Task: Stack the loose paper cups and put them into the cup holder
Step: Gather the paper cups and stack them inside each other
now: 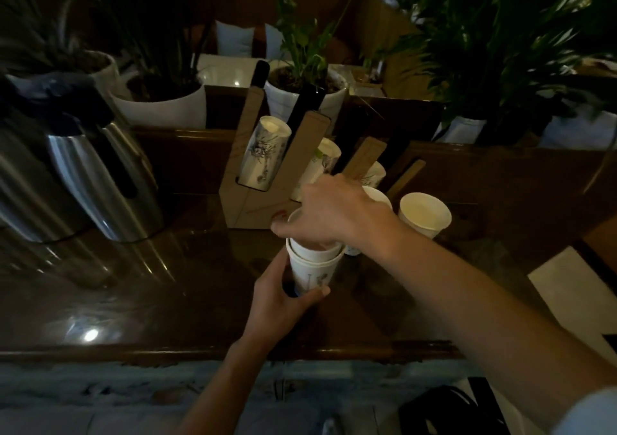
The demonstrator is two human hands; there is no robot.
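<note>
Midway: left hand (280, 301) fingers wrapped round the cup stack (314, 264) at frame centre, right hand (334, 210) fingers closed on the top cup, pressing it in; loose cup (424, 214) right, cup holder (267, 180) behind awaiting the stack.

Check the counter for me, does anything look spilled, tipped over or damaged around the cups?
Nothing stands out. The left hand holds the cup stack upright while the right hand presses a cup in. The loose cup stands upright, and the holder looks intact. No spill is visible, though the view is dim.
</note>
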